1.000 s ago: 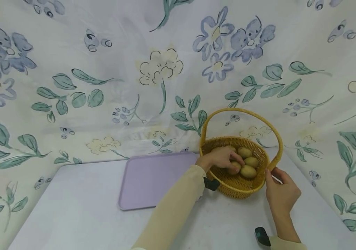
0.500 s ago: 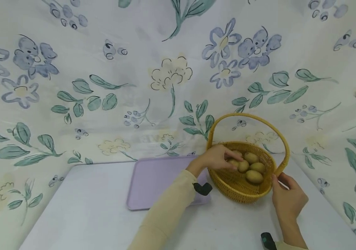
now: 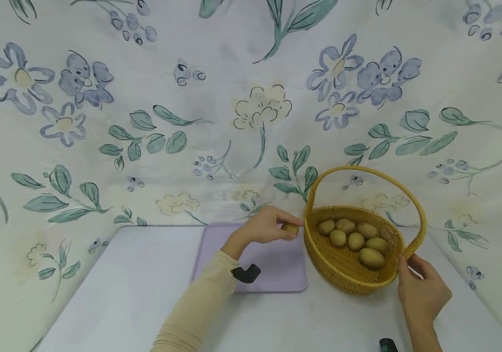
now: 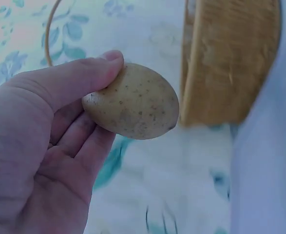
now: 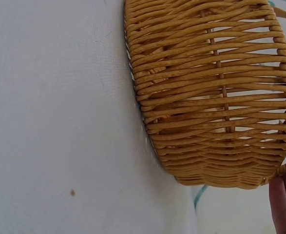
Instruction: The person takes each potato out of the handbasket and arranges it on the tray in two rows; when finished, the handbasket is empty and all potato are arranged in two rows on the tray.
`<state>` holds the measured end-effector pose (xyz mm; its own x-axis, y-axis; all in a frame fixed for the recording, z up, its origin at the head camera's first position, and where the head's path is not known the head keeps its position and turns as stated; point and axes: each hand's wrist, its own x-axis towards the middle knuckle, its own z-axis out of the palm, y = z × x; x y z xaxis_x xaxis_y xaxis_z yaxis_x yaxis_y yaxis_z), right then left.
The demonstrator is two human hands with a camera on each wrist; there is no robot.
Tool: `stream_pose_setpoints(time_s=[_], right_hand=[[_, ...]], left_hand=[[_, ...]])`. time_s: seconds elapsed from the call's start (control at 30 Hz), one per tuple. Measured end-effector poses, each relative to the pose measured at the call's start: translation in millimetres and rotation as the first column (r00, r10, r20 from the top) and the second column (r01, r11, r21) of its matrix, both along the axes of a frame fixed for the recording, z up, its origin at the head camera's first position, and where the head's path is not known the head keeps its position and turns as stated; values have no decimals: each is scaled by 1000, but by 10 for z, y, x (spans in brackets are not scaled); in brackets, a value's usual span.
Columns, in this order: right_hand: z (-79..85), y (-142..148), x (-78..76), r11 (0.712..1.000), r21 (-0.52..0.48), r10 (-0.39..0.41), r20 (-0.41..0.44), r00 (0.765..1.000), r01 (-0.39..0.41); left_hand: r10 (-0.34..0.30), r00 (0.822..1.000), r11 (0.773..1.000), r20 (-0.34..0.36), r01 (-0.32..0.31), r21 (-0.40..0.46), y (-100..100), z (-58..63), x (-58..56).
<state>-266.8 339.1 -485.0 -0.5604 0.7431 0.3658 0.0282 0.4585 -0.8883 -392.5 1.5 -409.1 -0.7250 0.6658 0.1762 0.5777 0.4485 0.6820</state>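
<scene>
My left hand (image 3: 265,226) pinches a potato (image 4: 135,102) between thumb and fingers; in the head view it is over the right part of a lilac tray (image 3: 251,281). The potato is tan with dark specks. Beside the tray stands a yellow woven basket (image 3: 343,278) with a tall looped handle. Several potatoes (image 3: 372,257) lie inside it, mostly toward its back and right. At the basket's right side, my right hand (image 3: 422,291) grips the rim at the foot of the handle. The right wrist view shows the woven wall (image 5: 216,97) close up, with fingertips (image 5: 281,204) at its edge.
Both tray and basket are on a white table (image 3: 154,274). A curtain (image 3: 216,146) printed with flowers hangs right behind the table's back edge. The basket's handle (image 3: 365,169) arches high over its opening.
My left hand has come up out of the basket with a potato and moved left over the tray. The right hand stays on the rim. The head view has shifted somewhat.
</scene>
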Motion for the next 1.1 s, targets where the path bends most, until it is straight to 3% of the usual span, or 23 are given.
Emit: stream_pose_setpoints(time_s=[0.23, 0.4, 0.57, 0.7, 0.93, 1.1], right_hand=[[-24, 47, 30, 1000, -16, 1, -1, 1000, -1], [-41, 55, 59, 1000, -25, -3, -28, 1000, 3], [-39, 22, 49, 1000, -29, 9, -37, 999, -10], [-33, 15, 39, 1000, -5, -4, -36, 999, 4], [-59, 49, 12, 999, 49, -7, -25, 1000, 8], [-73, 51, 3, 997, 71, 35, -20, 999, -33]], left_hand=[[116, 993, 993, -28, -116, -8, -554, -133, 6], [202, 979, 979, 10, -202, 33, -958, -301, 0], [345, 938, 938, 21, -346, 24, -1315, -445, -18], [422, 906, 906, 25, -423, 6, -1521, -578, -46], [511, 858, 858, 41, -513, 33, -1711, -746, -78], [582, 807, 806, 102, -589, 63, -1781, -811, -100]])
